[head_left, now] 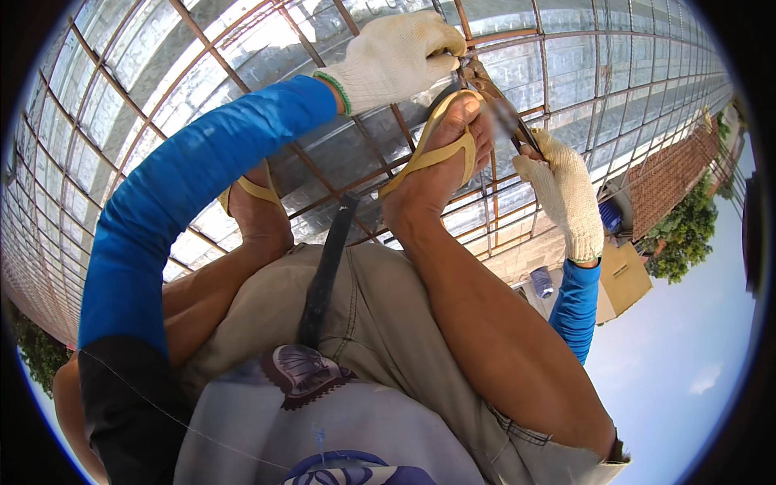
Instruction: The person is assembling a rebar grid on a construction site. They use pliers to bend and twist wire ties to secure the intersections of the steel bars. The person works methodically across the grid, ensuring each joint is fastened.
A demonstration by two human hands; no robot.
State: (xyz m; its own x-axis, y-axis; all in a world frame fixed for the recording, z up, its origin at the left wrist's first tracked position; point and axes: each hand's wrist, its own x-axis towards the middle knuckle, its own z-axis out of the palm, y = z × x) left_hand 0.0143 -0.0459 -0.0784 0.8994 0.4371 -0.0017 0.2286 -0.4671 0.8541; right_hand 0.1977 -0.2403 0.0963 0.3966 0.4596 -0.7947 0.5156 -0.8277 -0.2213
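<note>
My left hand (400, 61), in a white knit glove with a green cuff, is closed at a crossing of the rusty rebar mesh (537, 69). Its fingertips pinch something too small to make out. In the same kind of glove, my right hand (566, 194) is closed round the handle of a dark metal hand tool (521, 133). Motion blurs part of this tool, so its exact kind does not show. It slants up toward the left fingertips. Beside the tool, my foot in a yellow flip-flop (436, 162) rests on the mesh.
Shiny corrugated metal decking (501, 77) lies under the bars. A second flip-flop (255, 190) stands on the mesh at left. From my lap a black strap (327, 275) sticks up. A tiled roof (671, 174) and a tree (683, 234) show beyond the edge at right.
</note>
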